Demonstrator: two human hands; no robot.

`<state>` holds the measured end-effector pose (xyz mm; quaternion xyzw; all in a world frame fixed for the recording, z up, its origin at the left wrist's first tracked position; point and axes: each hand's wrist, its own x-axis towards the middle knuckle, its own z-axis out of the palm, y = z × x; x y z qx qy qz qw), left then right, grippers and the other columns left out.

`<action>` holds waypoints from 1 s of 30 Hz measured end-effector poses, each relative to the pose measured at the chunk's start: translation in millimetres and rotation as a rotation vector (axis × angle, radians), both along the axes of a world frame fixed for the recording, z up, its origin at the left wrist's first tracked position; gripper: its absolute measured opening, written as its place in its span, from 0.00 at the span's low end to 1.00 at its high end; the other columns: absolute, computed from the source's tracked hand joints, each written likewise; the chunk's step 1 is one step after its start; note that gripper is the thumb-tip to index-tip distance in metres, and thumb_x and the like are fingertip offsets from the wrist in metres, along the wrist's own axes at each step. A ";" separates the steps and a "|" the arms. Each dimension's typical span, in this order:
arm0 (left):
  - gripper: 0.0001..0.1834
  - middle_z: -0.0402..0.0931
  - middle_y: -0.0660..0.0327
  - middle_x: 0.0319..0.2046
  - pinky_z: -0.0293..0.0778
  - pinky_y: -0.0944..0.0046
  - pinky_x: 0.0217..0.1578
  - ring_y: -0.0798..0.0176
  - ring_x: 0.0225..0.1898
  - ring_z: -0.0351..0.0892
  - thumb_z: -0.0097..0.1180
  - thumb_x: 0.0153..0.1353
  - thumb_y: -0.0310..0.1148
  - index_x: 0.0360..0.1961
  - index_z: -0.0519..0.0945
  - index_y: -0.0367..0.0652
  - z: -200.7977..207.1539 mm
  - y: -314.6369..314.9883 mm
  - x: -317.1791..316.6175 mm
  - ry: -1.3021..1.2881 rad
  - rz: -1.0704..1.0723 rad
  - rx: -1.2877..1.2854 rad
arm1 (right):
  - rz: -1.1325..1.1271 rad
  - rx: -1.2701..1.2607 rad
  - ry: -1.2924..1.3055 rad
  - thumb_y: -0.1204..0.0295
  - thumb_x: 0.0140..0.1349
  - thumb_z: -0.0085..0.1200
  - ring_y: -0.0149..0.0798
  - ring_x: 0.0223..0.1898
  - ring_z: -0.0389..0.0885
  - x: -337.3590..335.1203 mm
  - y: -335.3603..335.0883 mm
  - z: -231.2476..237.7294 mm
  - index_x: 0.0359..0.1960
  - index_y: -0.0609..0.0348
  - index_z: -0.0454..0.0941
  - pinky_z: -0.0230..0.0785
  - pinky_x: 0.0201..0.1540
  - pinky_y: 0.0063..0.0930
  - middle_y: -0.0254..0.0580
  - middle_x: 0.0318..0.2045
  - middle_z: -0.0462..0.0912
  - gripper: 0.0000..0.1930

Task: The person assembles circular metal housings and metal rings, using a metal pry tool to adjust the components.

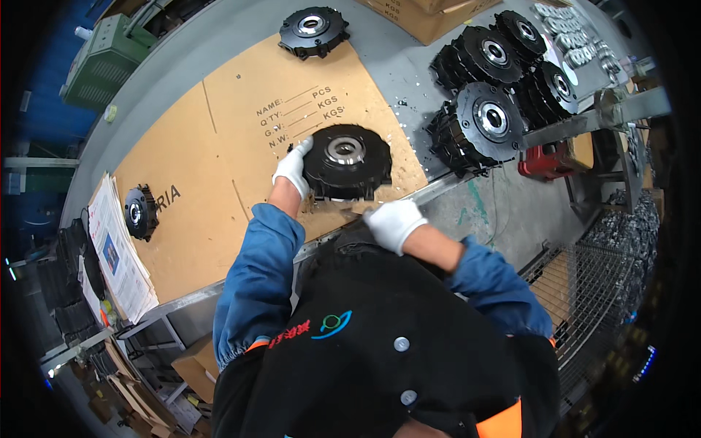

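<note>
A round black machine part (347,155) with a silver ring in its centre lies on the cardboard sheet (241,168) in front of me. My left hand (293,169), in a white glove, grips its left edge. Gloved in white too, my right hand (396,224) is closed just below the part's near right edge, by the bench edge. A thin dark sliver shows beside its fingertips, too blurred to name. The near rim of the part has block-like teeth.
Several similar black parts (482,120) stand stacked at the right. One more part (314,33) sits at the far edge, and a smaller one (140,212) at the left beside papers (120,248). Metal rings (577,36) fill the far right; a green machine (106,62) stands far left.
</note>
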<state>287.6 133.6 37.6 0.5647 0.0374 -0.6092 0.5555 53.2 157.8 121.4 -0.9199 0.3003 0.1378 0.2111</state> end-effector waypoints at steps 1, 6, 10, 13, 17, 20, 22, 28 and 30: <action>0.20 0.80 0.57 0.43 0.79 0.52 0.41 0.56 0.41 0.80 0.60 0.59 0.36 0.52 0.75 0.45 -6.3 -7.4 4.4 0.146 0.084 -0.003 | 0.005 0.022 0.004 0.72 0.50 0.49 0.53 0.30 0.83 8.9 -1.9 -3.0 0.25 0.57 0.83 0.75 0.33 0.44 0.53 0.25 0.83 0.09; 0.17 0.80 0.57 0.44 0.79 0.52 0.44 0.56 0.43 0.81 0.55 0.63 0.39 0.50 0.74 0.44 -13.2 1.6 22.6 -0.023 0.003 0.019 | -0.108 0.007 0.053 0.67 0.51 0.51 0.53 0.30 0.82 -57.7 -42.1 46.9 0.28 0.56 0.83 0.75 0.35 0.43 0.52 0.25 0.82 0.10; 0.19 0.79 0.56 0.46 0.79 0.53 0.43 0.57 0.45 0.80 0.54 0.64 0.40 0.51 0.74 0.41 3.7 -5.6 22.9 -0.082 -0.028 0.016 | -0.504 0.188 -0.171 0.61 0.51 0.57 0.52 0.31 0.81 -81.7 -71.6 65.7 0.33 0.58 0.80 0.73 0.35 0.38 0.52 0.27 0.81 0.14; 0.41 0.69 0.47 0.57 0.68 0.49 0.55 0.52 0.58 0.70 0.47 0.62 0.60 0.60 0.65 0.29 10.4 -0.8 27.4 0.067 -0.068 -0.098 | -0.708 0.155 -0.354 0.61 0.52 0.57 0.53 0.30 0.78 -60.4 -81.1 31.0 0.30 0.63 0.73 0.69 0.34 0.41 0.55 0.25 0.76 0.16; 0.54 0.60 0.40 0.62 0.61 0.51 0.61 0.45 0.62 0.63 0.41 0.58 0.70 0.65 0.54 0.27 34.8 5.6 22.2 0.116 -0.044 -0.093 | -0.636 0.111 -0.670 0.61 0.53 0.56 0.52 0.36 0.80 -15.4 -103.9 -23.9 0.37 0.61 0.76 0.71 0.41 0.37 0.53 0.31 0.80 0.17; 0.57 0.60 0.33 0.60 0.63 0.51 0.59 0.45 0.60 0.65 0.38 0.56 0.73 0.66 0.52 0.28 47.5 3.3 14.3 0.032 -0.083 -0.162 | -0.586 0.162 -0.726 0.61 0.54 0.56 0.52 0.37 0.80 26.4 -128.8 -19.9 0.38 0.61 0.76 0.71 0.41 0.38 0.52 0.32 0.80 0.16; 0.57 0.61 0.33 0.59 0.64 0.52 0.58 0.46 0.59 0.67 0.38 0.55 0.74 0.66 0.52 0.29 63.3 -0.3 5.7 0.007 -0.115 -0.171 | -0.455 0.286 -0.814 0.61 0.55 0.55 0.50 0.35 0.80 47.2 -152.7 -26.7 0.39 0.61 0.76 0.71 0.41 0.37 0.51 0.32 0.80 0.16; 0.56 0.69 0.36 0.54 0.66 0.56 0.56 0.49 0.54 0.72 0.37 0.55 0.75 0.68 0.52 0.36 73.3 4.3 -11.0 -0.165 -0.251 -0.219 | -0.205 0.522 -0.570 0.60 0.61 0.52 0.41 0.35 0.78 87.7 -180.3 -21.9 0.38 0.62 0.76 0.68 0.41 0.33 0.48 0.30 0.80 0.16; 0.54 0.70 0.38 0.53 0.66 0.57 0.55 0.50 0.54 0.72 0.36 0.56 0.74 0.68 0.54 0.36 64.9 15.3 -5.6 -0.255 -0.307 -0.258 | -0.237 0.559 -0.481 0.60 0.60 0.54 0.36 0.32 0.75 86.5 -174.3 -14.9 0.36 0.62 0.76 0.68 0.38 0.31 0.43 0.27 0.79 0.16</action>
